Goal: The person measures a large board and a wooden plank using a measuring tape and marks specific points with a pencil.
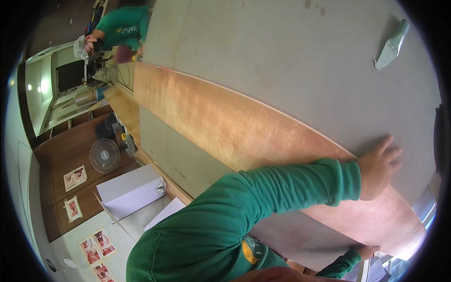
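Note:
A long reddish-brown plywood sheet [225,122] lies between grey boards. My left hand [378,167] rests flat with spread fingers on the large grey board [282,56], right at the seam where the plywood slides under it. My green sleeve reaches across the plywood. At the bottom right, my right hand [367,252] curls around the near edge of the plywood sheet; only part of it shows. A lower grey board [178,155] lies beneath the plywood on the near side.
A crumpled clear plastic piece [392,44] lies on the grey board, far right. Another person in green [122,28] bends at the boards' far end. On the floor at left stand a fan [104,155], a white box [131,190] and printed sheets [75,177].

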A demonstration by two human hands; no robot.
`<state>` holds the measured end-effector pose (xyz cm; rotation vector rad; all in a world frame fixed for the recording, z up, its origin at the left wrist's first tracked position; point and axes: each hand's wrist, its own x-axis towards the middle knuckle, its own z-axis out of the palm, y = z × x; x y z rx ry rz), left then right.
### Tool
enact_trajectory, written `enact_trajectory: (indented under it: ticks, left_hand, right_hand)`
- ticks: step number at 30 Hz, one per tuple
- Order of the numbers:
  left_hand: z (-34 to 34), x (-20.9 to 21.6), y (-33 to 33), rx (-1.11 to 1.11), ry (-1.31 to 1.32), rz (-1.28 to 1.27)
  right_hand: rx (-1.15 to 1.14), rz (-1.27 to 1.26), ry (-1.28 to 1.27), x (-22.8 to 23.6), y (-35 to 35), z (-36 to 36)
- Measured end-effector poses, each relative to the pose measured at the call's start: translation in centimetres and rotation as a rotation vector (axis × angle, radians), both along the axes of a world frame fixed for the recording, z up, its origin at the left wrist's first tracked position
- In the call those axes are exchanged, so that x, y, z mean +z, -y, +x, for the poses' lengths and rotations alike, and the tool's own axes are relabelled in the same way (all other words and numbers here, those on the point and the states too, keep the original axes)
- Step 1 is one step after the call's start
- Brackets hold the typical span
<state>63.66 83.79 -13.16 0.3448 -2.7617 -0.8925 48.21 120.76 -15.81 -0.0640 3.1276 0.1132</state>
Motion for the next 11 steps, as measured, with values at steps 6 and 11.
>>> enact_trajectory:
  ticks: [6, 11]
  left_hand:
    - [-0.2, 0.2, 0.1, -0.029, -0.011, 0.036]
    - [-0.5, 0.3, 0.5, -0.025, -0.009, 0.061]
  right_hand:
    - [0.157, 0.146, -0.079, -0.1, -0.9, -0.3]
    - [0.29, 0.222, 0.001, 1.3, -0.5, -0.9]
